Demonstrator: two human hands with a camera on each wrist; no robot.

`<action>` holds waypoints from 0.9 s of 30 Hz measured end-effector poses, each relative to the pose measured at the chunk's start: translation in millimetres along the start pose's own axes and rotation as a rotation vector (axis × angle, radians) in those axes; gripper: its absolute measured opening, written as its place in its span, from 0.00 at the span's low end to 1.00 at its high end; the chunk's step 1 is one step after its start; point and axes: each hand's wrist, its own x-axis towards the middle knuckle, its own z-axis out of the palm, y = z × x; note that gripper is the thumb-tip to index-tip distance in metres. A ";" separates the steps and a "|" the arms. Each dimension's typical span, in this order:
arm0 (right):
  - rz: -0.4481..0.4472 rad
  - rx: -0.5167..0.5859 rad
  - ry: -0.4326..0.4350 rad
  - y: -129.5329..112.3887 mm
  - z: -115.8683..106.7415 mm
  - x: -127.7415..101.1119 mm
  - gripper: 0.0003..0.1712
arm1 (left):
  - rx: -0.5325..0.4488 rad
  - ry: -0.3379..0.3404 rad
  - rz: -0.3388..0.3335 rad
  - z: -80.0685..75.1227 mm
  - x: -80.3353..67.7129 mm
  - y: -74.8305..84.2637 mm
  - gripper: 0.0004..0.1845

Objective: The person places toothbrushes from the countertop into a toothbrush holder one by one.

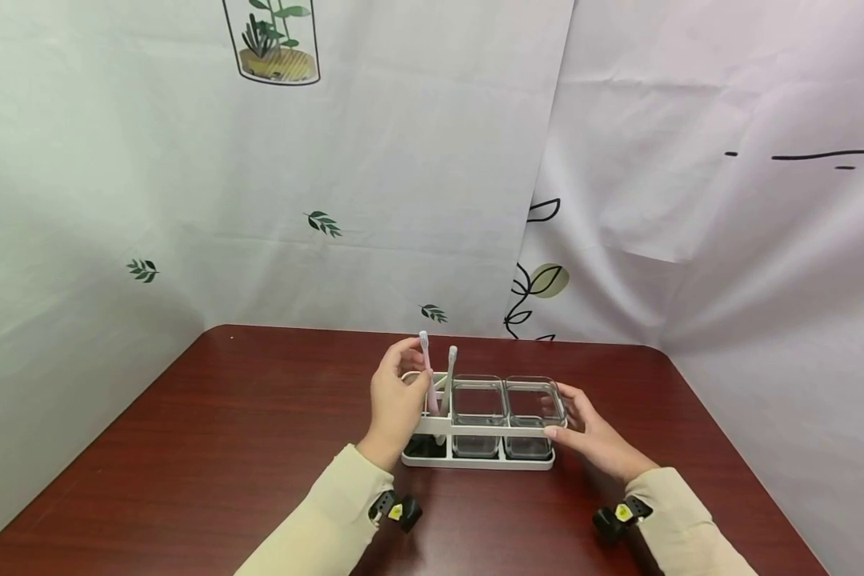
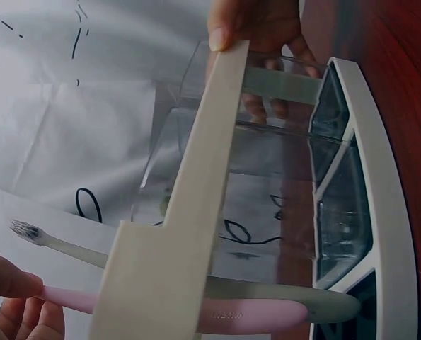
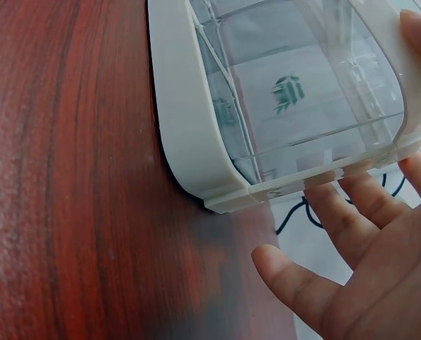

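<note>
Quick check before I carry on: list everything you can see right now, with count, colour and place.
White plastic rack: one, mid-table.
Clear square cups: two, middle and right slots of the rack.
Pink toothbrush: one, left slot, pinched by the left hand.
Grey-white toothbrush: one, left slot, beside the pink one.
Dark red wooden table: one, under all.
Leaf-print white curtains: behind.
Left hand: at the toothbrush.
Right hand: fingers straight against the rack's right end.
</note>
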 end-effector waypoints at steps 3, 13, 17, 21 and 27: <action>0.001 0.004 0.001 -0.9 0.3 -0.2 0.41 | 0.026 -0.006 -0.009 -0.6 -0.8 -1.0 0.21; -0.017 0.021 0.000 -2.9 0.5 -2.1 0.40 | 0.118 -0.018 -0.011 0.6 -2.8 -6.1 0.19; -0.019 0.028 -0.001 -2.6 1.0 -1.8 0.40 | 0.129 -0.028 -0.024 0.5 -3.4 -8.0 0.19; -0.012 0.023 -0.001 -1.9 1.3 -1.3 0.40 | 0.131 -0.032 -0.026 0.7 -3.6 -10.7 0.19; -0.048 0.026 -0.002 -1.3 0.9 -1.7 0.39 | 0.168 -0.046 -0.007 0.4 -3.4 -12.6 0.19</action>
